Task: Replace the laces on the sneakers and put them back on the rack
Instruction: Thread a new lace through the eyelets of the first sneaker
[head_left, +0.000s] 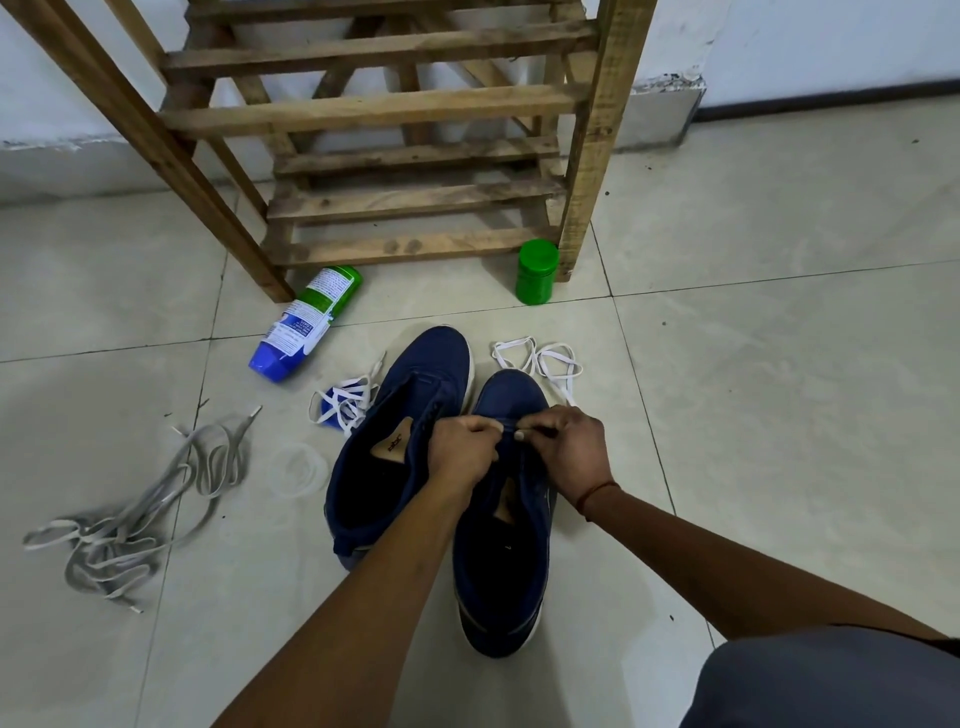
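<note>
Two forearms reach forward over a navy sneaker (498, 551) standing on the tiled floor (779, 415), toe toward 12 o'clock. The left hand (462, 449) grips its eyelet flap. The right hand (571, 447) pinches a white lace tip (523, 434), and the hands nearly touch. Threading seems barely begun: hold the flap steady and feed the tip straight through. The second sneaker (400, 431) lies against it at 9 o'clock. Loose white lace (540, 358) lies at 1 o'clock, old grey laces (130, 509) far out at 9, and the wooden rack (389, 156) at 12.
</note>
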